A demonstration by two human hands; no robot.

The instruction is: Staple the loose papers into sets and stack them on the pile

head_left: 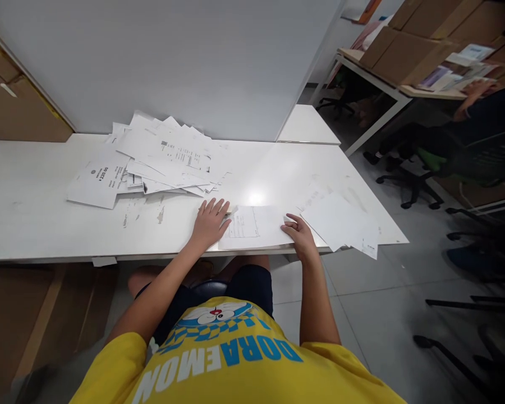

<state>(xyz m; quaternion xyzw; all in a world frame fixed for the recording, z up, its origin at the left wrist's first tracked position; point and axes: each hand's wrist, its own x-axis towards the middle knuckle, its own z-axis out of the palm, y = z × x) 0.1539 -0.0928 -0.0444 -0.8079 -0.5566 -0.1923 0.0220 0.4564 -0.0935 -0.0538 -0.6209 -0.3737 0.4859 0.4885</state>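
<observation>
Left hand (210, 223) spread, right hand (299, 234) curled (perhaps pinching its edge): printed sheet (258, 227) between them.

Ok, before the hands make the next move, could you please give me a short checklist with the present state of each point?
1. The front sheet lies on the table between the hands: ok.
2. The left hand is at its left edge, palm down: ok.
3. The right hand has a firm grip on its right edge: cannot tell.
4. The loose sheets on the right lie fully on the table: not ok, a corner overhangs the front edge.
5. The paper pile on the left is squared: not ok, it is spread unevenly.
</observation>
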